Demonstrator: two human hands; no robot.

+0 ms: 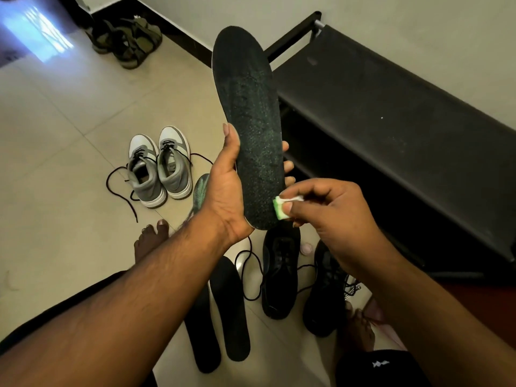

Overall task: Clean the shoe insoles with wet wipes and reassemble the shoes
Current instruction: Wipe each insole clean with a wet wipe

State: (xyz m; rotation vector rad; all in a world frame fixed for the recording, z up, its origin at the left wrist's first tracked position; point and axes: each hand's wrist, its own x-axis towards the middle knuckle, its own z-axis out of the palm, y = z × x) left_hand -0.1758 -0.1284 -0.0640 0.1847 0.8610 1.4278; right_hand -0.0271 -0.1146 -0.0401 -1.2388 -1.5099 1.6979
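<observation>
Much of the lower frame is covered by the two forearms, which hide parts of the floor and of the black shoes [280, 272] at lower centre. A greenish insole [200, 191] at centre left shows only as a sliver behind the left wrist. Two dark insoles [233, 308] lie side by side on the tiles at bottom centre, their upper ends cut off by the left forearm. The label inside the grey-and-white sneakers [159, 163] at centre left is too small to read, and no other writing is legible.

The left hand [226, 188] grips a dark insole [248, 115] by its lower end, thumb along the left edge, fingertips curled round the right edge; it stands nearly upright in the middle of the frame. The right hand [329, 210] pinches a folded wet wipe [280, 208], white with a green-stained edge, against the insole's lower right edge.

A black shoe rack [391, 121] fills the right side, and olive sandals [125, 40] sit at upper left.
</observation>
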